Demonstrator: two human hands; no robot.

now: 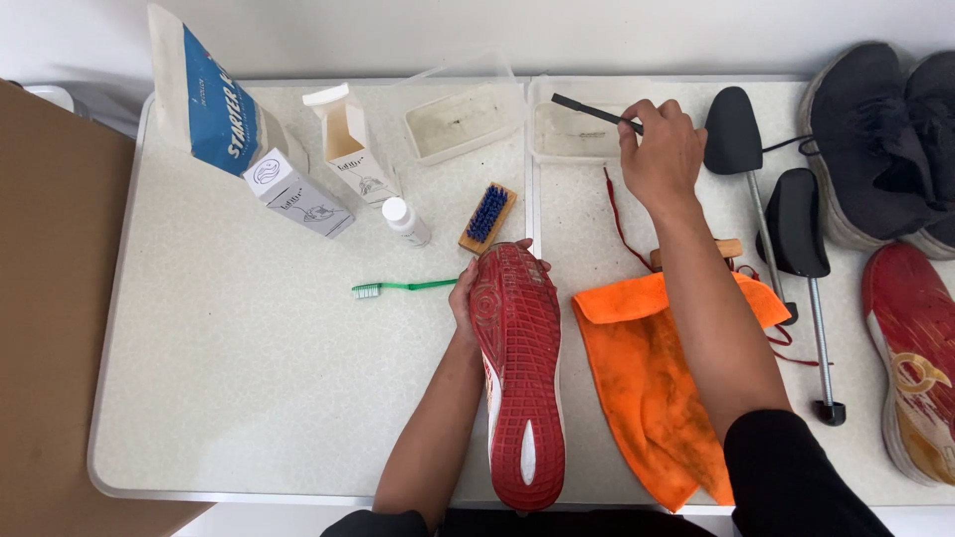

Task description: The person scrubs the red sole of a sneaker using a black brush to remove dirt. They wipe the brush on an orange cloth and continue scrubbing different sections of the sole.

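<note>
red-soled shoe (pixel 517 368) gripped, left hand (pixel 466 298) | right hand (pixel 659 149) pinches black brush (pixel 595 112) over tray (pixel 567 139)

Pale speckled table (pixel 249 368) with rounded metal-edged corners, a seam running down its middle. Left half: blue-and-white pouch (pixel 204 99), two small white cartons (pixel 298 194), one of them open-topped (pixel 348 144), small white bottle (pixel 406 221), wooden brush with blue bristles (pixel 487 217), green toothbrush (pixel 403 287), clear plastic tray (pixel 463 121). Right half: second clear tray (pixel 575 131), orange cloth (pixel 652 383) spread flat, red lace (pixel 617 224), two black shoe trees (pixel 786 214) lying side by side, pair of dark shoes (pixel 880 139) at the far corner, red-and-gold shoe (pixel 915 358) at the right edge.
</note>
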